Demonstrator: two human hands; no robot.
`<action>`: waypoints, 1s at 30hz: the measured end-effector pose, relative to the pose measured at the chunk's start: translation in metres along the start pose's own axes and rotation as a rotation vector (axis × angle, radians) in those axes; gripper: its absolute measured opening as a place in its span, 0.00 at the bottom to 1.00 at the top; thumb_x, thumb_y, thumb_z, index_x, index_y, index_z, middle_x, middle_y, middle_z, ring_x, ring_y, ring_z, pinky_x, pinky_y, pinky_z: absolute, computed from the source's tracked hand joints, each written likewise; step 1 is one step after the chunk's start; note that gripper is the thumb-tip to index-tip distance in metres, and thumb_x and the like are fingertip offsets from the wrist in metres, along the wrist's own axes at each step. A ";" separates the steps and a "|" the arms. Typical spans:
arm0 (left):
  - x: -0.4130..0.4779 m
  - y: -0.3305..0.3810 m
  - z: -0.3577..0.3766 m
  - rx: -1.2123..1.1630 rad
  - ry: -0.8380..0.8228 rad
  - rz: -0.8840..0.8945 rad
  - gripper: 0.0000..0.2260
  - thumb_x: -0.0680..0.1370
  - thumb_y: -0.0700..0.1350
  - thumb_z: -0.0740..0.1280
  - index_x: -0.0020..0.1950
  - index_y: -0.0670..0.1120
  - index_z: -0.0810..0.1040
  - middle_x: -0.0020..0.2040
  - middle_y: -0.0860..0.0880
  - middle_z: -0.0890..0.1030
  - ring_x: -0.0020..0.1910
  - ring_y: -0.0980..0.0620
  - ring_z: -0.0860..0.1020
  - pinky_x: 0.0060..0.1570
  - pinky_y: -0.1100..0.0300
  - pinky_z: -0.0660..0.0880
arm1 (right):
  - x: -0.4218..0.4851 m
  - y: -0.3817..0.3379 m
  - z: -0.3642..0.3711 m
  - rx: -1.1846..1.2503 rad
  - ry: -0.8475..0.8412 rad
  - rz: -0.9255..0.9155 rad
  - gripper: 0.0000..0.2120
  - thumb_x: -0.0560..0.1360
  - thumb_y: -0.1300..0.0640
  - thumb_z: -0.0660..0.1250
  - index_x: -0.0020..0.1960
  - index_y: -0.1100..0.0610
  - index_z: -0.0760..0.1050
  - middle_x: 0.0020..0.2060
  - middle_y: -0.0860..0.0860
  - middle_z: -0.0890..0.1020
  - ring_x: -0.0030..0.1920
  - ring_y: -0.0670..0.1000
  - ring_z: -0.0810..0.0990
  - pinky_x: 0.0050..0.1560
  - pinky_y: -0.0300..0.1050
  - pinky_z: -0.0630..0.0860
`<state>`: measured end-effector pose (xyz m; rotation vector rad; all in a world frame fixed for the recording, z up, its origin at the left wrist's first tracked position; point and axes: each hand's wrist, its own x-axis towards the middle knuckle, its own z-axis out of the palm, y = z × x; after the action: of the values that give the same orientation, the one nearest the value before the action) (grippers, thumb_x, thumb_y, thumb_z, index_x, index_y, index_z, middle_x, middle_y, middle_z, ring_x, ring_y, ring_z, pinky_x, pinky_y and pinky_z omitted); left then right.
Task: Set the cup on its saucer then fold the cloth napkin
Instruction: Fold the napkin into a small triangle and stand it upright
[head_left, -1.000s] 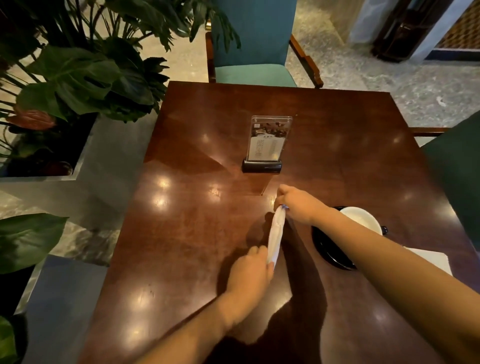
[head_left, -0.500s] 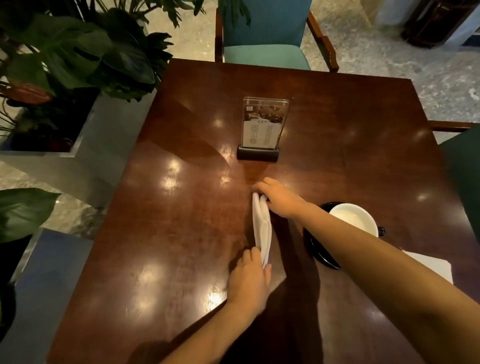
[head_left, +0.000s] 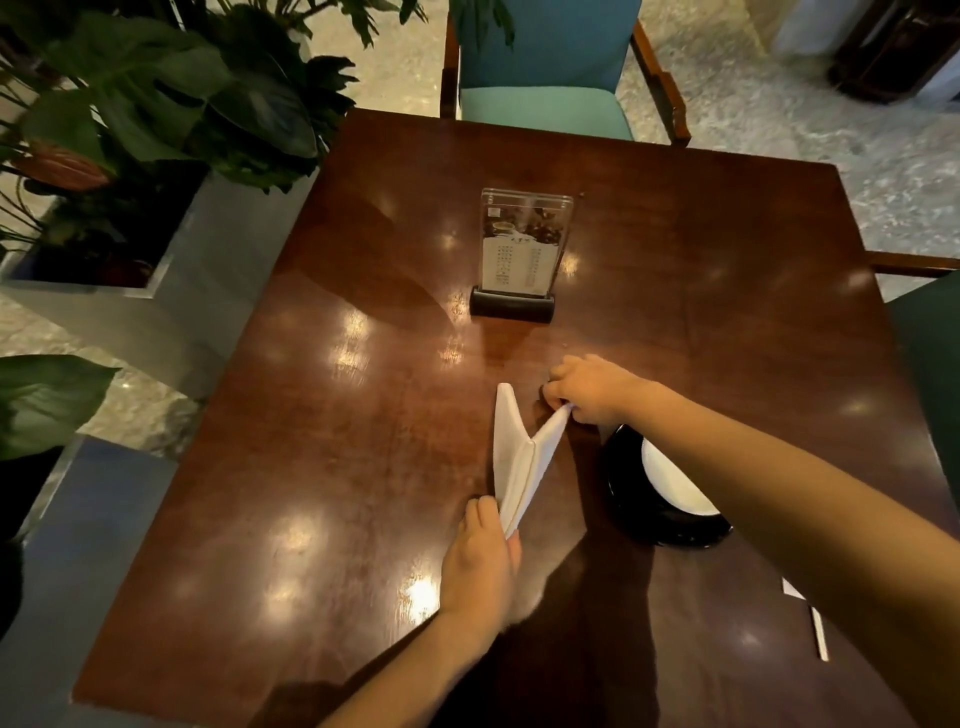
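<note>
A white cloth napkin (head_left: 511, 457) lies on the dark wooden table (head_left: 322, 467), spread into a V shape. My left hand (head_left: 480, 566) pinches its near end. My right hand (head_left: 592, 389) grips the far tip of the right flap and holds it away from the left flap. To the right, a white cup (head_left: 670, 483) sits on a black saucer (head_left: 628, 488). My right forearm crosses over them and hides part of both.
A clear menu stand (head_left: 522, 249) on a black base stands at the table's middle. White paper (head_left: 818, 631) lies at the near right. A teal chair (head_left: 545, 73) faces the far edge, a dark green chair (head_left: 930, 374) sits right, and potted plants (head_left: 156, 104) stand left.
The napkin was a narrow closed strip between both hands. My right hand has pulled one flap out to the right, opening it into a V. The camera view tilted slightly.
</note>
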<state>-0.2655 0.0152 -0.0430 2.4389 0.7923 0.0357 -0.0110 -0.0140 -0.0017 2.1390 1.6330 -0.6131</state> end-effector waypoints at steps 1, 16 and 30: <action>-0.001 -0.001 0.000 -0.020 0.004 -0.003 0.14 0.70 0.47 0.73 0.44 0.46 0.69 0.38 0.51 0.73 0.33 0.55 0.76 0.27 0.69 0.71 | -0.001 0.002 0.002 0.010 -0.003 0.017 0.11 0.75 0.61 0.60 0.56 0.53 0.73 0.57 0.52 0.73 0.59 0.54 0.68 0.52 0.46 0.64; -0.012 -0.013 0.000 -0.155 -0.055 -0.067 0.09 0.76 0.46 0.65 0.43 0.48 0.64 0.44 0.51 0.70 0.40 0.54 0.72 0.33 0.73 0.64 | 0.057 -0.057 -0.022 0.817 0.080 0.464 0.15 0.75 0.55 0.65 0.56 0.63 0.68 0.46 0.55 0.73 0.47 0.57 0.76 0.39 0.46 0.70; -0.011 -0.012 -0.001 -0.209 -0.057 -0.072 0.12 0.74 0.48 0.68 0.39 0.48 0.66 0.42 0.53 0.69 0.38 0.55 0.73 0.34 0.63 0.75 | -0.016 -0.014 -0.022 0.397 -0.031 0.162 0.16 0.73 0.64 0.61 0.58 0.53 0.74 0.57 0.51 0.76 0.57 0.54 0.70 0.56 0.49 0.71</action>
<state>-0.2818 0.0177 -0.0468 2.2041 0.8079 0.0205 -0.0257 -0.0112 0.0248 2.4919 1.3920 -0.9802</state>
